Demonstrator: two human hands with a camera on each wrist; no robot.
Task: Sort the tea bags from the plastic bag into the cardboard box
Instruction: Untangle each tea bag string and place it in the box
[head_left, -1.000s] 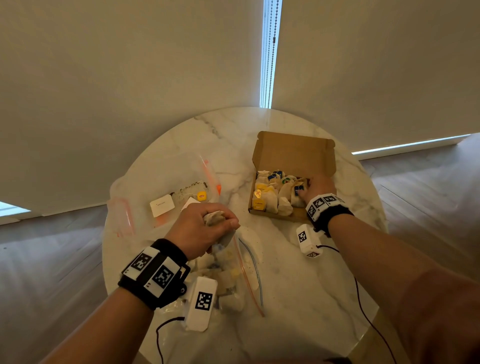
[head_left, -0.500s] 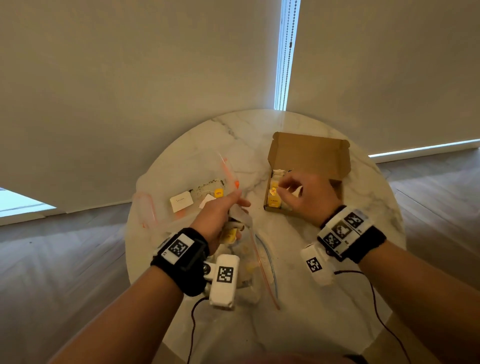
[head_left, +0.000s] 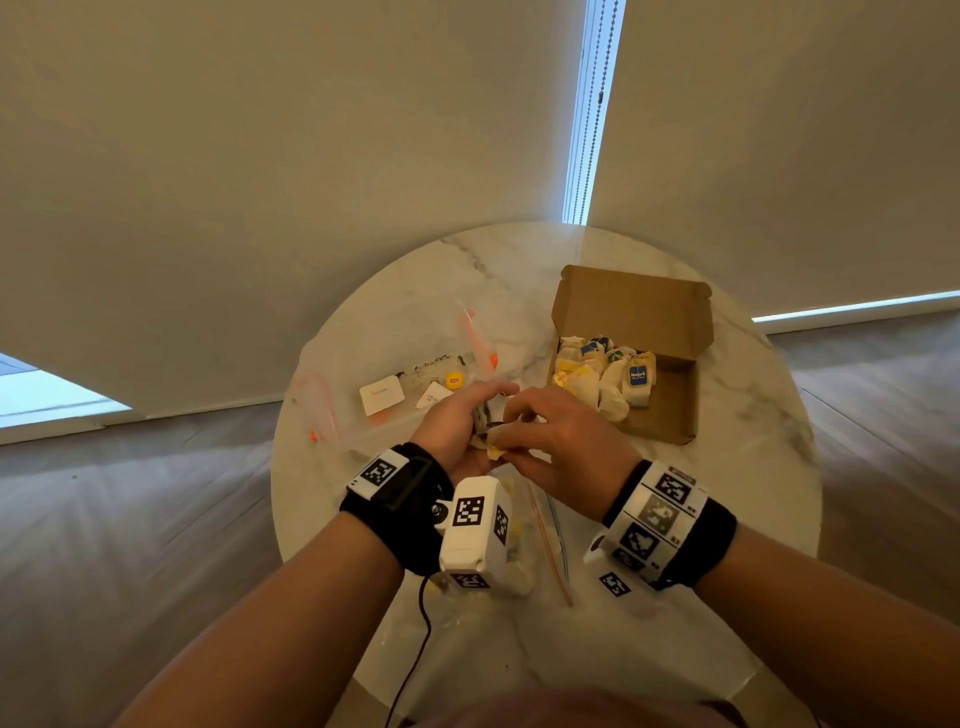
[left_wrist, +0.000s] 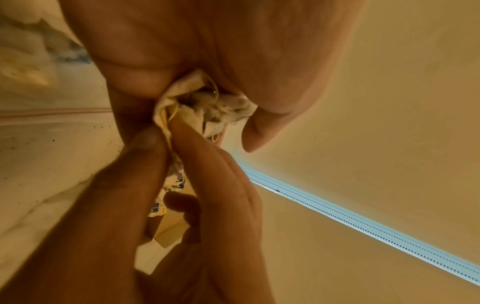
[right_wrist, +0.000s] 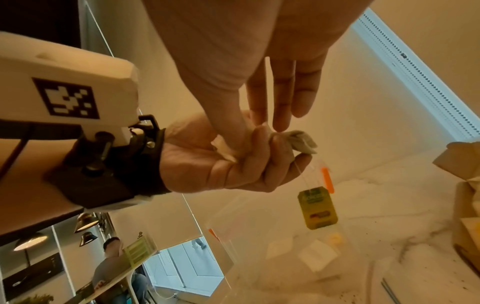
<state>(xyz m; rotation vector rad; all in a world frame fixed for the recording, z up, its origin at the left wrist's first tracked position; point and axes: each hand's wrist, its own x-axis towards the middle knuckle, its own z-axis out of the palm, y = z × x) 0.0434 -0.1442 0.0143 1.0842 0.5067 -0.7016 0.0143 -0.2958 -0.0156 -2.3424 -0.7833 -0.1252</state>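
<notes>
Hands meet above the round marble table (head_left: 675, 545) in the head view: left hand (head_left: 457, 426) and right hand (head_left: 558, 441) close together over a crumpled tea bag (head_left: 493, 451). Behind them sits the cardboard box (head_left: 670, 410), lid up, tea bags (head_left: 608, 374) packed in its left part. A plastic bag (head_left: 410, 364) lies left of it; blinds hang behind.

The left wrist view adds the grip: right fingers (left_wrist: 197, 156) pinching the tea bag (left_wrist: 207, 102), which the left hand curls round.

The right wrist view alone shows a yellow tag (right_wrist: 317, 207) dangling on its string (below the left hand (right_wrist: 228, 162)), over the plastic bag (right_wrist: 285, 246)
</notes>
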